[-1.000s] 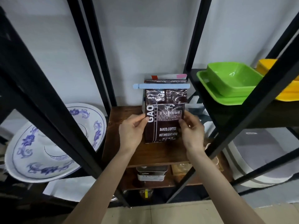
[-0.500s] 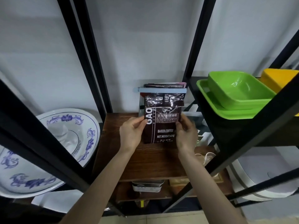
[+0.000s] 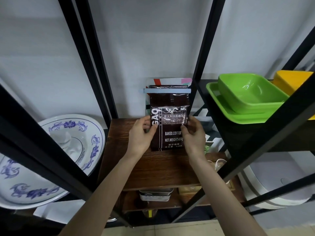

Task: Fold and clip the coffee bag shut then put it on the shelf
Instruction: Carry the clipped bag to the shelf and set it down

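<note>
A dark brown coffee bag (image 3: 170, 133) stands upright on the wooden shelf (image 3: 153, 167), near its back. Its top is folded over, and a pale blue clip (image 3: 165, 90) runs across the fold. My left hand (image 3: 141, 136) holds the bag's left edge with thumb in front. My right hand (image 3: 193, 135) holds the right edge the same way. Behind the bag a white package with red and pink marks (image 3: 170, 80) leans on the wall.
Black metal frame posts (image 3: 88, 57) flank the shelf. A blue-and-white bowl (image 3: 51, 159) sits to the left. Green dishes (image 3: 247, 97) and a yellow one (image 3: 289, 80) stand on the higher right shelf. A metal tin (image 3: 156, 195) lies on the shelf below.
The bag has gone a little further back on the shelf with both hands still on its sides. The camera has tilted, shifting the whole view.
</note>
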A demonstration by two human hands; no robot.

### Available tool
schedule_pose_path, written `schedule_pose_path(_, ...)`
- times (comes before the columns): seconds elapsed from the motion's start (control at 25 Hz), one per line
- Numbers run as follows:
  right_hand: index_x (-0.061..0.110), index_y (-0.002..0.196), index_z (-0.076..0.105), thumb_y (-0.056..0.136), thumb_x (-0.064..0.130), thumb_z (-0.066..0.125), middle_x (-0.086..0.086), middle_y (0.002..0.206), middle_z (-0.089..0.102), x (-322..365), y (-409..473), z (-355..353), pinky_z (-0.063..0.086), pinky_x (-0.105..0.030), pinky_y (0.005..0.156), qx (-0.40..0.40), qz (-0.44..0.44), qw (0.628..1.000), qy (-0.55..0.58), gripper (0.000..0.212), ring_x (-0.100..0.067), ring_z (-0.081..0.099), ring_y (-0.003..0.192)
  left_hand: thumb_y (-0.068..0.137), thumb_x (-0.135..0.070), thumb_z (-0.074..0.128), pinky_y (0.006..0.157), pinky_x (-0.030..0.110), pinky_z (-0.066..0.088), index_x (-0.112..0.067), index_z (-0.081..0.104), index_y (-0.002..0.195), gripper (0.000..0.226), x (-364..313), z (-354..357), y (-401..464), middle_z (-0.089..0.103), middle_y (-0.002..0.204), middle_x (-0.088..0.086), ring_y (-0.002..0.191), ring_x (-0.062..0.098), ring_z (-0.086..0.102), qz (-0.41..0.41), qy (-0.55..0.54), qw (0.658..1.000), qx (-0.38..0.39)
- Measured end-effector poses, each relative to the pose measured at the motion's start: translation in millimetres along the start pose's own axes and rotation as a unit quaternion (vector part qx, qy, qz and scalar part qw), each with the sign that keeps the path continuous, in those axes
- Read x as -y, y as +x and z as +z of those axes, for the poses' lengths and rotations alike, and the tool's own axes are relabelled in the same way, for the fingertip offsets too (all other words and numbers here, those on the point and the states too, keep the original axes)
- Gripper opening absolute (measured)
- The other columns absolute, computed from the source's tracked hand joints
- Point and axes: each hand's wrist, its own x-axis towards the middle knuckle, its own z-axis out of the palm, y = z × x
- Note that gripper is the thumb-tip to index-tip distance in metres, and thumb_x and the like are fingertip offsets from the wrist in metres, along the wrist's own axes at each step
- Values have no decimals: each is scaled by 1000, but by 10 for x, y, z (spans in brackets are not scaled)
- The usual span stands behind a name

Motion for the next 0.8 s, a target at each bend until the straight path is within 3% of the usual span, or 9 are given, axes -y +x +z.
schedule_pose_path(0.24,15,120,49,84,7,53,1,105,56,28,9,-20,41,-27,93,0,-8,1000,-10,37,-12,53,100,84,-22,55,85,18,38,-10,46,124,43,-21,-34,3,56,123,9,98,8,51,0,4,1000,20)
schedule_pose_path(0.52,18,120,49,83,10,56,-9,126,54,-12,22,-21,39,-28,97,10,-33,998,-48,38,-18,52,112,84,-21,55,88,21,38,-11,43,126,45,-38,-75,-17,56,125,9,101,9,52,-5,-2,1000,28)
schedule_pose_path(0.8,18,131,38,82,13,57,-8,138,40,71,-86,-90,30,-48,111,35,-109,981,-156,53,-23,36,130,84,-19,55,102,29,35,-10,39,129,48,-129,-160,-152,50,134,11,123,20,46,16,31,999,25)
